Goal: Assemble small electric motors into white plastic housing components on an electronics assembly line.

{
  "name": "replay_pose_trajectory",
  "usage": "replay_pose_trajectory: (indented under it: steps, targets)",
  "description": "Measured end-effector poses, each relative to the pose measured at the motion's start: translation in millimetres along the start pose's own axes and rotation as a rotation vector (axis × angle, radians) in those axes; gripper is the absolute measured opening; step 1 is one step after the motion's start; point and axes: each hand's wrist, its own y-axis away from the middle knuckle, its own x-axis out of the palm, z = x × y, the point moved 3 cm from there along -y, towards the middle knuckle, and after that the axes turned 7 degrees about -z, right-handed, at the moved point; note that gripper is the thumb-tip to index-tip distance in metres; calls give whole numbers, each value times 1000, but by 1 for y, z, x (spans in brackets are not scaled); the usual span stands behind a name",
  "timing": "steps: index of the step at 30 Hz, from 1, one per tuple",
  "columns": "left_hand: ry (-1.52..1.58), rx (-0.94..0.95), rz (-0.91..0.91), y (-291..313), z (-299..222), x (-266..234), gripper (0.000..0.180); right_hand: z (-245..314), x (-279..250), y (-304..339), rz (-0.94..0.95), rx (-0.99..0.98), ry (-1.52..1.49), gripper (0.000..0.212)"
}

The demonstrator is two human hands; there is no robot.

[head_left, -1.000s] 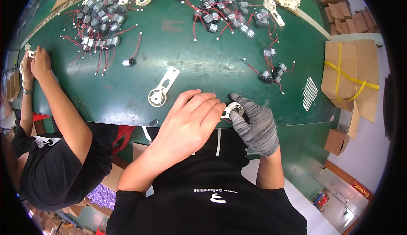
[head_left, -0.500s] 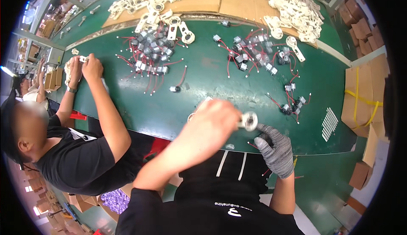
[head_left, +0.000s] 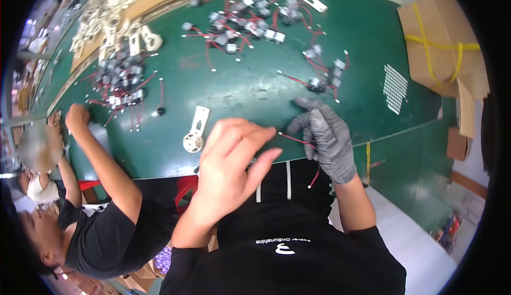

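1. Green table (head_left: 250, 90) runs wide across the view; its near edge curves just in front of the person's black shirt (head_left: 298, 231), so both hands work right at that edge.
2. Bare stretch of table lies between the hands and the far clusters of parts. Only a white flat bracket (head_left: 196, 131) sits in it, just left of the left hand.
3. Left hand (head_left: 234, 162), bare, raised over the near edge, fingers loosely spread and half curled. Fingertips pinch or touch the end of a thin red wire (head_left: 296, 139); cannot tell how firm the hold is.
4. Right hand (head_left: 327, 138), in a grey glove, rests at the table edge, fingers curled closed. The red wire runs from the left fingertips into this fist; what is gripped inside is hidden. A second red wire end hangs below the glove, over the shirt.
5. Small motors with red leads (head_left: 324, 76) lie just beyond the gloved hand; more in a scattered pile (head_left: 250, 26) farther off, and another pile (head_left: 122, 84) at far left.
6. Right side: a cardboard box (head_left: 442, 34) bound with yellow strap, and a small white grid piece (head_left: 395, 88) near it.
7. Left side: a co-worker's arm (head_left: 101, 156) reaches onto the table, well apart from the person's hands.
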Motion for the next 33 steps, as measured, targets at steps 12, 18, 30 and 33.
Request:
replay_pose_trajectory:
  steps: [12,18,30,33]
  targets:
    - [-22,51,45,8,10,42,25,0,-12,3,55,81,-48,43]
    - [-115,138,-120,-1,9,27,25,-1,-12,1,237,-151,227,32]
    - [-298,-21,-130,11,26,-13,36,-16,-14,9,208,89,116,44]
    - [-483,-242,-131,18,42,-34,54,-17,-12,10,133,74,113,43]
